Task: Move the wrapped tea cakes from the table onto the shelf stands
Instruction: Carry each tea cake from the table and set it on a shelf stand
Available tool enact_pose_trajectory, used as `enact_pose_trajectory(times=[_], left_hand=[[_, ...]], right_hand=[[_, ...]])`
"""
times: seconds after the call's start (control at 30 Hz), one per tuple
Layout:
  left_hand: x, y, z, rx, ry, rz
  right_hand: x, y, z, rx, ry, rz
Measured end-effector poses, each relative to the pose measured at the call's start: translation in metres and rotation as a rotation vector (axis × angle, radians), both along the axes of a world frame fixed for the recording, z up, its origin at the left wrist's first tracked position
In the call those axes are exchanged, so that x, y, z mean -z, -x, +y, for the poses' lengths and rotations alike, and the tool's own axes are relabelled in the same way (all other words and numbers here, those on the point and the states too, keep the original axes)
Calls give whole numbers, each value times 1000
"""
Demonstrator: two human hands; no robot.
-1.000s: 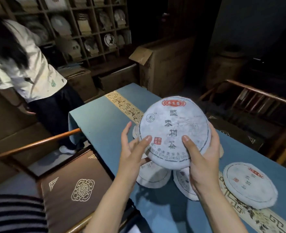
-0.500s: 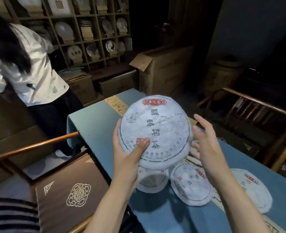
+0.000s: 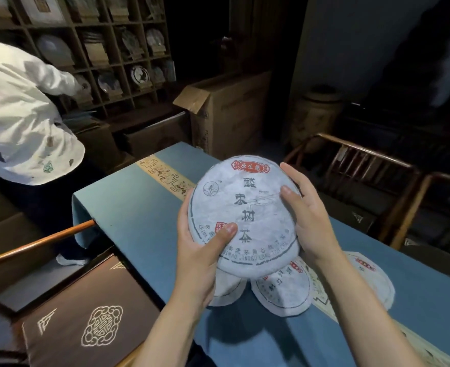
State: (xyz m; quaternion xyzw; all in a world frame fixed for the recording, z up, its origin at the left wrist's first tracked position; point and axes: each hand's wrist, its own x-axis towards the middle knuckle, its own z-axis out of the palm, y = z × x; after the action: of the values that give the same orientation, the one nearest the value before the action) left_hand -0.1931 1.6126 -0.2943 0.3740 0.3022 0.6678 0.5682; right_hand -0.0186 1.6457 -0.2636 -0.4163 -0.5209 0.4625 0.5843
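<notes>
On your far left another person in a white top [image 3: 19, 115] bends at the shelf [image 3: 107, 62], where cakes already sit propped on stands, so that way is partly taken. Nearer you a chair's cushion [image 3: 86, 319] butts against the desk [image 3: 139, 207]. Your left hand [image 3: 200, 255] grips the lifted tea cake [image 3: 245, 218] from below, thumb curled over its printed face. Your right hand [image 3: 308, 218] clasps the opposite rim, fingers behind, thumb in front; probably to keep the wrapper from creasing. Beneath it, three more wrapped cakes [image 3: 282, 292] lie flat on the desk. Right of you, a wooden armchair [image 3: 351, 165] crowds the desk's edge; open floor lies leftward.
</notes>
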Motion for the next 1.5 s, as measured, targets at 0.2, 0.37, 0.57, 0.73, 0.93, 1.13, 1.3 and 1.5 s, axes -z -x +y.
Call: enact_pose_trajectory(times=[0.2, 0.37, 0.57, 0.73, 0.93, 1.13, 1.3, 1.5], left_hand=[[1, 0, -3, -14, -3, 16], [7, 13, -8, -134, 62, -35], [13, 46, -26, -426, 107, 30], [8, 82, -49, -565, 104, 32], [-10, 146, -80, -615, 54, 8], [-29, 245, -125, -678, 35, 41], [-57, 366, -186, -739, 60, 256], [-89, 490, -281, -941, 142, 286]], right_hand=[[14, 16, -12, 103, 31, 274], [21, 27, -20, 240, 31, 140], [43, 84, -34, -96, 84, 98], [49, 133, -33, -241, 81, 164], [31, 200, -43, -437, 92, 216], [9, 306, -65, -546, 60, 253], [-18, 420, -97, -660, 57, 319], [-38, 553, -159, -845, 1, 345]])
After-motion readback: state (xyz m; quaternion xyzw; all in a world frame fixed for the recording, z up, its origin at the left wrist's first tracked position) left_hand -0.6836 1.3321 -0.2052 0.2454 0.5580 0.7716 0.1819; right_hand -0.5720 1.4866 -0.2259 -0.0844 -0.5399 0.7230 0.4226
